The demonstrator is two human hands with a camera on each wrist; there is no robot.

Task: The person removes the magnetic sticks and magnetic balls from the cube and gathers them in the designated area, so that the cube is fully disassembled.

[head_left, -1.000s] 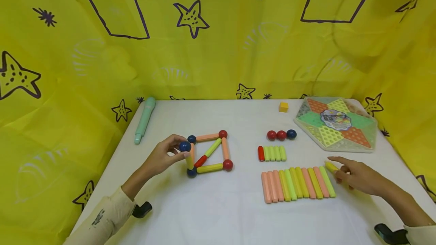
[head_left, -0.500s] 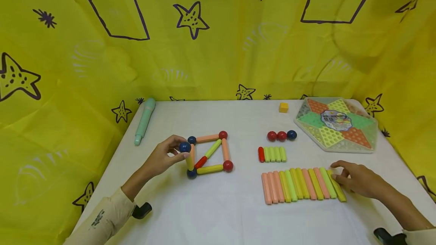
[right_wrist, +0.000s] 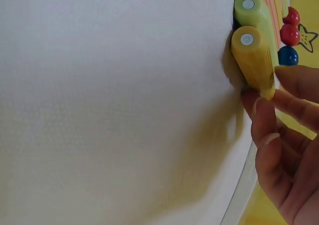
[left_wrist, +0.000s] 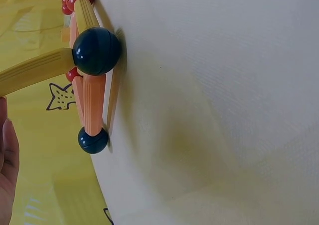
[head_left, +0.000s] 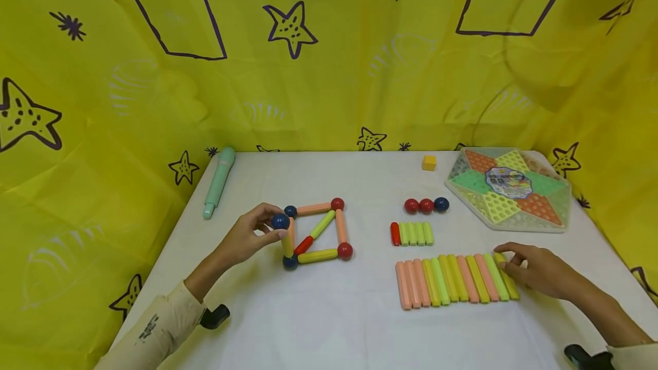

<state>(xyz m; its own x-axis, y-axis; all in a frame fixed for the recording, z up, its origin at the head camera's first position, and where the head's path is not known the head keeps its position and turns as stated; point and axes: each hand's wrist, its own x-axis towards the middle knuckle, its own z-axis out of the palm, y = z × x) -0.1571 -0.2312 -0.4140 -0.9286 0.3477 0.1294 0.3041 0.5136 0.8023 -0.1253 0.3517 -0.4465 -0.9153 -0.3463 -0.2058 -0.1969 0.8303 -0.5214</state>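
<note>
While your left hand (head_left: 252, 232) pinches the upright yellow rod (head_left: 287, 246) close under its topmost blue ball (head_left: 280, 221), left of centre in the head view, the thumb and fingertips of your right hand (head_left: 537, 272) are clamped on the far end of a loose yellow rod (head_left: 507, 280) at lower right. That rod lies at the right end of the row of long rods (head_left: 457, 278), just beside a light-green one.

Judging by how things lie, your square frame (head_left: 317, 256) is complete: four sides meet at four corner balls, crossed by a diagonal of one short red rod (head_left: 304, 245) and one light-green rod (head_left: 322, 225). Only the near-left corner bears an upright; the other three have none. Unattached on the right are the long rods, five short rods (head_left: 413, 233) and three balls (head_left: 426, 206) (two red, one blue), so plenty seems left to use
</note>
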